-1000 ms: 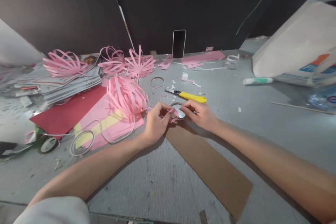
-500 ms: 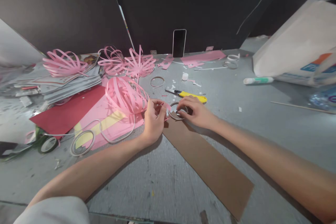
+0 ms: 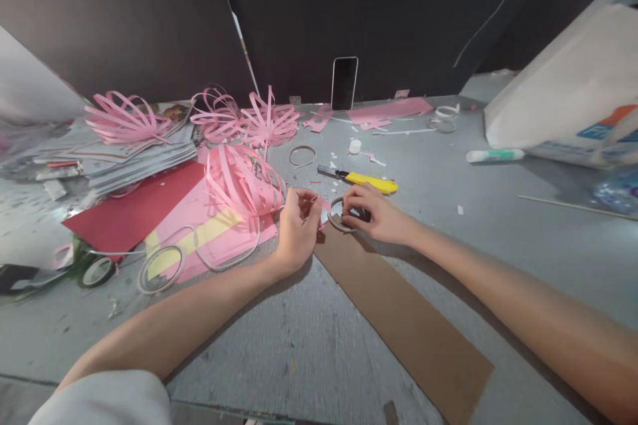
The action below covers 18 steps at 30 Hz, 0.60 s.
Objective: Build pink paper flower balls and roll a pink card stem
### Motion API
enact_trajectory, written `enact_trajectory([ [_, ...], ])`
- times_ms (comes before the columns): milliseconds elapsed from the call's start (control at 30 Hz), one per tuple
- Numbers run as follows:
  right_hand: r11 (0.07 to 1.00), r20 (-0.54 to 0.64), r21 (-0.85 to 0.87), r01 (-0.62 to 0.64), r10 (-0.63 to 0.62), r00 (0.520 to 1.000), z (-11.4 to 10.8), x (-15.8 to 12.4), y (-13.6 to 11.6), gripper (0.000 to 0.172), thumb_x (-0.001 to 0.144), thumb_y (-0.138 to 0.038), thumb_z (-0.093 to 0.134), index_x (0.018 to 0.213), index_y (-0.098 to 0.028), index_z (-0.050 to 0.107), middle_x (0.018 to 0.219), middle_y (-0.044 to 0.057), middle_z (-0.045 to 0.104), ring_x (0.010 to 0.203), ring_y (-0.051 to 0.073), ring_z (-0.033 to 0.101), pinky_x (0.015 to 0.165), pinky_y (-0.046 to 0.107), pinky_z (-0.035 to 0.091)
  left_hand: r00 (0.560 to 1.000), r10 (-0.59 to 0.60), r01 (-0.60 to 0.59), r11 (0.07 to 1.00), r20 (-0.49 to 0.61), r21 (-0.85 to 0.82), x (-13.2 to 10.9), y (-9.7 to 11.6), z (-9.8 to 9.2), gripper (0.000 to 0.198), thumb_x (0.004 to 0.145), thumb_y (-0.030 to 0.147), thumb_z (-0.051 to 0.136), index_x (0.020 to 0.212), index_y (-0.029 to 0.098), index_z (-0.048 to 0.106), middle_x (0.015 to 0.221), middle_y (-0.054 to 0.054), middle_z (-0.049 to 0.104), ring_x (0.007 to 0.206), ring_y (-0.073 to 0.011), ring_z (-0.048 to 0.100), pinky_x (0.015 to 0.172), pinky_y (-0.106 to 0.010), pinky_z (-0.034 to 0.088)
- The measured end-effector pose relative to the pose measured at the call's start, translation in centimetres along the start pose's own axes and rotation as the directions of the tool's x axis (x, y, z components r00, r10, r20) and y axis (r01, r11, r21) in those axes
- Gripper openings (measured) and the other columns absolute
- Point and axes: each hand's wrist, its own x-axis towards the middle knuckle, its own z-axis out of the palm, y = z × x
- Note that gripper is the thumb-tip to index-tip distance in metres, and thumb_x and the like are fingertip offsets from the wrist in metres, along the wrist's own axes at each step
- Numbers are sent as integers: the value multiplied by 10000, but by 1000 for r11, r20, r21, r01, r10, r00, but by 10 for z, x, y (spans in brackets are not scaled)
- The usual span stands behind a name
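My left hand (image 3: 302, 232) is closed in a pinch on a small pink paper strip (image 3: 325, 204), whose end sticks out from the fingertips. Just right of it, my right hand (image 3: 377, 212) has its fingers curled and closed on a thin greyish ring (image 3: 335, 222), like a narrow tape roll. That ring rests over the far end of a long brown cardboard strip (image 3: 409, 325). Close behind the right hand lies a yellow utility knife (image 3: 371, 182) with its blade out. A pink paper-strip ball (image 3: 239, 179) sits beside my left hand.
Several pink strip shapes (image 3: 269, 121) and stacked papers (image 3: 144, 163) fill the back left, near red paper (image 3: 137, 212). A phone (image 3: 344, 84) leans on the dark back panel. Another thin ring (image 3: 302, 156), a glue stick (image 3: 496, 155) and a white bag (image 3: 563, 80) lie farther off.
The whole view has shifted slightly. My right fingers have curled in more at the ring; my left hand keeps its pinch on the pink paper strip.
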Motion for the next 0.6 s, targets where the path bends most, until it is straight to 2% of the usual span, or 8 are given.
enact_trajectory([
  [100, 1000, -27, 9, 15, -14, 1000, 1, -1, 1, 121, 974, -176, 589, 962, -251, 683, 1044, 83, 670, 1029, 284, 568, 943, 468, 457, 1000, -11, 12, 1000, 10, -27, -1, 1, 0, 227, 1036, 405, 671, 1056, 236, 520, 867, 11, 594, 641, -103, 593, 562, -212, 510],
  [200, 1000, -83, 8, 9, -8, 996, 3, -2, 2, 264, 933, -97, 543, 1087, -258, 684, 1097, 90, 678, 1076, 294, 570, 961, 478, 463, 999, -41, 43, 997, 24, -57, -1, 2, 1, 227, 1042, 411, 656, 1059, 240, 509, 841, 29, 563, 593, -91, 557, 509, -197, 489],
  [333, 1000, -87, -10, 8, -9, 996, 3, -3, 1, 179, 1022, -203, 539, 995, -253, 709, 1170, 100, 662, 1125, 304, 543, 1030, 520, 447, 999, -42, 43, 998, 21, -53, -2, 4, 1, 226, 1039, 407, 656, 1057, 240, 505, 865, 30, 564, 602, -83, 559, 497, -180, 489],
  [500, 1000, -51, -22, 20, -21, 998, 3, -3, -3, 326, 1081, -358, 543, 815, -235, 686, 1204, 106, 642, 1155, 309, 529, 1042, 528, 444, 997, -70, 72, 995, 32, -67, -1, 5, 1, 227, 1039, 408, 654, 1058, 241, 501, 815, 40, 549, 579, -87, 545, 478, -176, 486],
  [600, 999, -128, -52, 10, -16, 992, 5, -3, -1, 352, 1097, -362, 509, 817, -235, 680, 1182, 106, 649, 1137, 302, 549, 1050, 520, 432, 997, -71, 73, 995, 32, -71, -1, 6, 1, 230, 1037, 406, 662, 1057, 240, 504, 802, 38, 554, 586, -92, 554, 479, -174, 489],
])
